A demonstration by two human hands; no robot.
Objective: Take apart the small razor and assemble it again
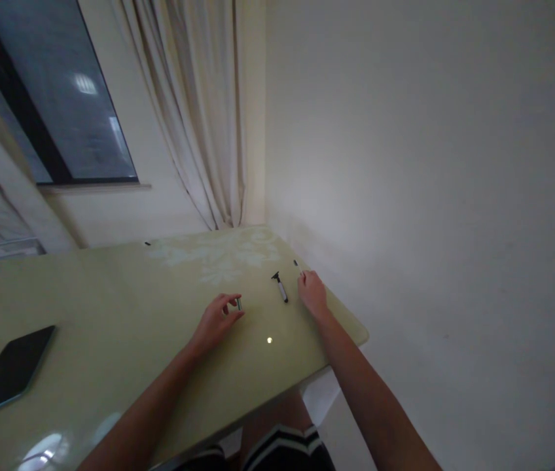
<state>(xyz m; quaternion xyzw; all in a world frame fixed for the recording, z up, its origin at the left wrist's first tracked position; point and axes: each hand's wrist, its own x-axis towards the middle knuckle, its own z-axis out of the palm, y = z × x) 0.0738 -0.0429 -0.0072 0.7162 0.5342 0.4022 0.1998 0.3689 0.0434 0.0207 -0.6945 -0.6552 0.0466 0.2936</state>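
My left hand (217,320) is pinched, thumb and fingers holding the two ends of a small greenish cylinder (239,303) that looks like a battery. My right hand (313,292) is closed near the table's right edge, on a slim pale stick with a dark end (296,263) pointing away from me. Most of that stick is hidden by the fingers, so its exact kind does not show. Between the hands lies a razor (281,288) with a black head and a grey-and-black handle; neither hand touches it.
The glossy pale-green table (160,307) meets a wall (429,196) on the right. A dark flat tablet-like slab (10,369) lies at the left. A small black piece (147,244) rests near the far edge. Curtains (194,111) hang by the window (61,85).
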